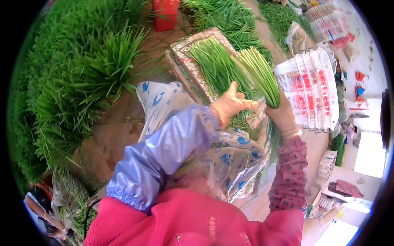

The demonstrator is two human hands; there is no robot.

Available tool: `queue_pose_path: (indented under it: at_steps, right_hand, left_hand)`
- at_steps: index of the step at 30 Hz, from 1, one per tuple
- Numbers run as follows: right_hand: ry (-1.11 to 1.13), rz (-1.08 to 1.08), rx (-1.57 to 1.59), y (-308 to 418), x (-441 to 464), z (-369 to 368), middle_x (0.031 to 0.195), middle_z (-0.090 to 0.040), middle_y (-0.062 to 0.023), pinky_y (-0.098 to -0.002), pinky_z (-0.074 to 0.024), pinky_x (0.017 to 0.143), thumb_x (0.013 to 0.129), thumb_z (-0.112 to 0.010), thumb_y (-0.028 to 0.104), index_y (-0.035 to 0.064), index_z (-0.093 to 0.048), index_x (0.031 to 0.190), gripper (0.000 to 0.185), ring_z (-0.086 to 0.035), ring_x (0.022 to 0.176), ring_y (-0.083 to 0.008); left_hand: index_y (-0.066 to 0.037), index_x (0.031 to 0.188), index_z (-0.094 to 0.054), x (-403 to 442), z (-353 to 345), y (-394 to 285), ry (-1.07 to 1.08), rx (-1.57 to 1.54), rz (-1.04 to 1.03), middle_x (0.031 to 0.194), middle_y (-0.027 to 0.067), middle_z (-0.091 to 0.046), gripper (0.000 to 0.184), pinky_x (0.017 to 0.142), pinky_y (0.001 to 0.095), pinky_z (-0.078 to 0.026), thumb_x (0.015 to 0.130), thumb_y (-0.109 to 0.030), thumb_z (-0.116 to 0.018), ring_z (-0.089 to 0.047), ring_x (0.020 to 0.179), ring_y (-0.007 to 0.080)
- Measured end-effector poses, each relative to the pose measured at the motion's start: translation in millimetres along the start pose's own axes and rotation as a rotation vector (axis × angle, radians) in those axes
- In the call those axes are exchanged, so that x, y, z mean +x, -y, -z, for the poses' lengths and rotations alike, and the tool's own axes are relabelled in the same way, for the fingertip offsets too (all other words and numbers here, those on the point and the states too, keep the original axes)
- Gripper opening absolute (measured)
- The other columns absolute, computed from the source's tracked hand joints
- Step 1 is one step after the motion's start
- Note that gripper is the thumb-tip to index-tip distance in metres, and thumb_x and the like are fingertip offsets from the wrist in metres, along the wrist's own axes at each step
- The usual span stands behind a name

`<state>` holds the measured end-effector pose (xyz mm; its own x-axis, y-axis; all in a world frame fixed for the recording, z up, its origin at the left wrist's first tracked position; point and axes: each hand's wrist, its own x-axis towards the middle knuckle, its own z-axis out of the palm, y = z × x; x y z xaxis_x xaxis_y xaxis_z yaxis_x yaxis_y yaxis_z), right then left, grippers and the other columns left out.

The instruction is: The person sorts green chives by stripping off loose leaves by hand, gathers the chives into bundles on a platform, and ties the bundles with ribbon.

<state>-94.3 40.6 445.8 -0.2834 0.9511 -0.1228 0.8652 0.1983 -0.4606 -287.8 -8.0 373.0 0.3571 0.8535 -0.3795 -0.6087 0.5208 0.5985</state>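
A bundle of green stalks with pale ends [258, 71] stands tilted in my right hand [283, 115], whose fingers are wrapped round its lower part. My left hand [234, 104] is beside it with fingers spread, holding nothing, just below a second pile of green stalks [215, 61]. That pile lies on a patterned board [183, 49]. A plastic sheet with blue prints [164, 96] covers the space under my left forearm and my lap.
Heaps of long green leaves [61, 78] fill the left side. A red container [165, 15] stands at the top. To the right is a crate lined with printed paper [308, 88]. Part of another person [45, 213] shows at the lower left.
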Motion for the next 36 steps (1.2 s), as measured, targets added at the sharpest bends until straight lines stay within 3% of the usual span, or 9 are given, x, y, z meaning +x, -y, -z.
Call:
queue_pose_path:
  at_steps: [12,15,22,30,32,33,34,35,36]
  right_hand:
    - [0.024,0.026,-0.215,-21.8,147.5,-112.4,0.107,-0.061,-0.02,-0.0416,-0.0461,0.088,0.074,-0.072,0.025,0.009,-0.041,0.13,0.066,-0.058,0.104,-0.0361]
    - [0.035,0.069,-0.311,-27.4,162.6,-149.0,0.114,-0.058,-0.0159,-0.0402,-0.0457,0.088,0.074,-0.074,0.03,0.0065,-0.037,0.134,0.074,-0.056,0.106,-0.0331]
    - [-0.099,0.09,-0.439,-40.3,151.3,-195.6,0.115,-0.051,-0.0082,-0.0407,-0.043,0.08,0.071,-0.071,0.027,0.0085,-0.039,0.132,0.071,-0.053,0.101,-0.0266]
    - [0.423,0.062,-0.392,-9.5,154.0,-120.7,0.108,-0.054,-0.0165,-0.0441,-0.0461,0.083,0.071,-0.071,0.034,0.0043,-0.043,0.124,0.066,-0.054,0.109,-0.0321]
    - [0.282,0.477,-0.423,-23.7,174.7,-103.7,0.103,-0.064,-0.0156,-0.0394,-0.0486,0.083,0.083,-0.06,0.024,0.0052,-0.063,0.105,0.029,-0.059,0.102,-0.0337]
    - [0.237,0.193,-0.22,-10.5,188.7,-96.0,0.105,-0.066,-0.0134,-0.0371,-0.049,0.083,0.086,-0.058,0.022,0.0046,-0.066,0.103,0.026,-0.062,0.096,-0.0314]
    - [0.109,0.222,-0.107,-22.2,206.5,-106.7,0.102,-0.068,-0.014,-0.035,-0.0483,0.084,0.086,-0.059,0.024,0.0057,-0.066,0.107,0.029,-0.064,0.095,-0.026]
    - [0.222,0.174,-0.079,1.4,227.8,-107.2,0.105,-0.068,-0.0126,-0.0339,-0.0477,0.085,0.086,-0.06,0.025,0.0055,-0.065,0.11,0.032,-0.064,0.096,-0.024]
    - [0.322,0.072,0.136,10.3,240.6,-104.6,0.114,-0.065,-0.013,-0.0328,-0.0453,0.091,0.086,-0.058,0.02,0.0037,-0.062,0.117,0.036,-0.061,0.104,-0.024]
  left_hand:
    - [-0.005,0.139,-0.036,58.8,120.0,-72.6,0.115,2.172,-0.043,0.138,0.0162,-0.044,0.068,0.108,0.0414,-0.032,0.078,-0.017,-0.064,-0.039,0.131,0.033]
    - [-0.015,0.14,-0.037,92.4,159.9,-57.8,0.217,2.557,-0.906,0.139,0.0055,-0.045,0.06,0.111,0.0467,-0.027,0.083,-0.012,-0.054,-0.038,0.133,0.0236]
    - [-0.023,0.148,-0.021,160.8,161.9,-32.6,-0.006,2.743,-1.09,0.151,-0.0005,-0.028,0.073,0.115,0.0523,-0.014,0.083,-0.018,-0.051,-0.022,0.141,0.0202]
    - [-0.02,0.15,-0.008,204.8,146.0,-36.1,-0.014,2.616,-0.427,0.147,0.0025,-0.032,0.082,0.113,0.0529,-0.015,0.081,-0.009,-0.052,-0.023,0.14,0.0224]
    - [-0.016,0.139,-0.031,202.8,158.9,-33.1,-0.061,2.606,-0.58,0.135,0.008,-0.042,0.054,0.108,0.0506,-0.027,0.088,-0.013,-0.047,-0.039,0.128,0.0234]
    - [-0.014,0.131,-0.047,201.2,170.7,-29.2,-0.143,2.681,-0.705,0.126,0.0111,-0.051,0.041,0.104,0.0473,-0.036,0.09,-0.015,-0.045,-0.05,0.119,0.0243]
    - [-0.012,0.105,-0.063,199.0,165.2,-39.0,-0.075,2.16,-0.666,0.103,0.012,-0.061,0.024,0.09,0.0425,-0.048,0.088,-0.02,-0.048,-0.06,0.1,0.0259]
    - [-0.011,0.122,-0.053,201.2,190.8,-24.8,-0.078,2.2,-0.785,0.109,0.0117,-0.056,0.037,0.092,0.0419,-0.045,0.086,-0.019,-0.052,-0.055,0.106,0.029]
    - [-0.013,0.102,-0.064,218.9,168.2,-25.4,-0.21,1.827,-0.365,0.094,0.0125,-0.061,0.023,0.085,0.0445,-0.049,0.086,-0.024,-0.053,-0.061,0.092,0.0304]
